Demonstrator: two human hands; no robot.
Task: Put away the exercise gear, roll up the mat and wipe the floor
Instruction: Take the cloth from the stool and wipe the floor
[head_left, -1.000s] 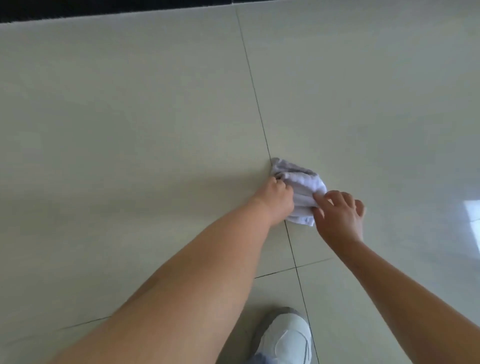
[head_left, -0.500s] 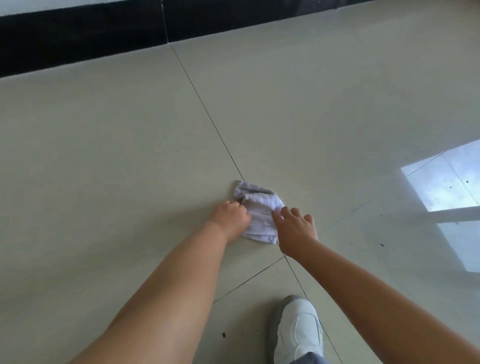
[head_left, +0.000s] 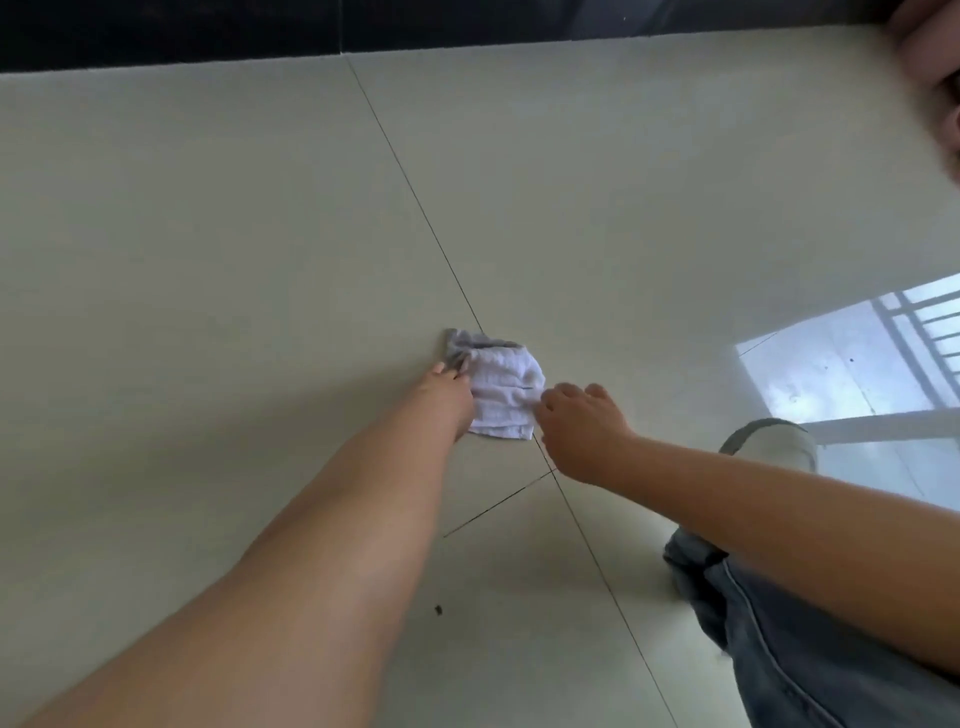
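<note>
Left hand (head_left: 447, 397) and right hand (head_left: 576, 421) each pinch an edge of a white cloth (head_left: 501, 395); it lies crumpled on the tiled floor (head_left: 208, 260).

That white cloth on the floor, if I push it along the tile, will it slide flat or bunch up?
The cloth lies crumpled, with folds and a grey edge turned over, so it is probably limp and apt to bunch. The floor is glossy and mirrors a window, so the cloth should glide easily. The left hand and right hand at opposite edges may keep it spread.

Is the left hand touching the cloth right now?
Touching. The head view shows the left hand pressed against the cloth's left edge, no gap.
</note>
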